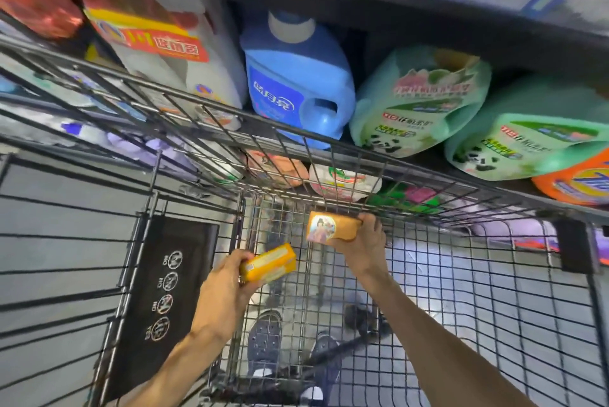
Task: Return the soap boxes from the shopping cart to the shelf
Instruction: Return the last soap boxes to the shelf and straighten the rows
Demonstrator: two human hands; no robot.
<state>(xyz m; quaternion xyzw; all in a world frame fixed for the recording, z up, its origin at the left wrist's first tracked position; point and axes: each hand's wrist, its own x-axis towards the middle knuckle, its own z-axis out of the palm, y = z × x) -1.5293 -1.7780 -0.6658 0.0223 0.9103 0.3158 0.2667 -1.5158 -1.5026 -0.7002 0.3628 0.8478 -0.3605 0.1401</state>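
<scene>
Now, from the head view: left hand (pixel 227 288) grips a yellow soap box (pixel 268 263) at 6 o'clock, over the cart basket (pixel 461 291); right hand (pixel 361 243) holds a tan soap box (pixel 333 227) just beyond, toward 12. Lift both clear of the cart rim (pixel 296 133) before reaching for the shelf (pixel 379 21), keeping the boxes level.

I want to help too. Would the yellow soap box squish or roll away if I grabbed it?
Probably not: the yellow soap box looks like stiff card with flat sides, so it shouldn't roll. The left hand holds it alone, so it's likely light.
</scene>
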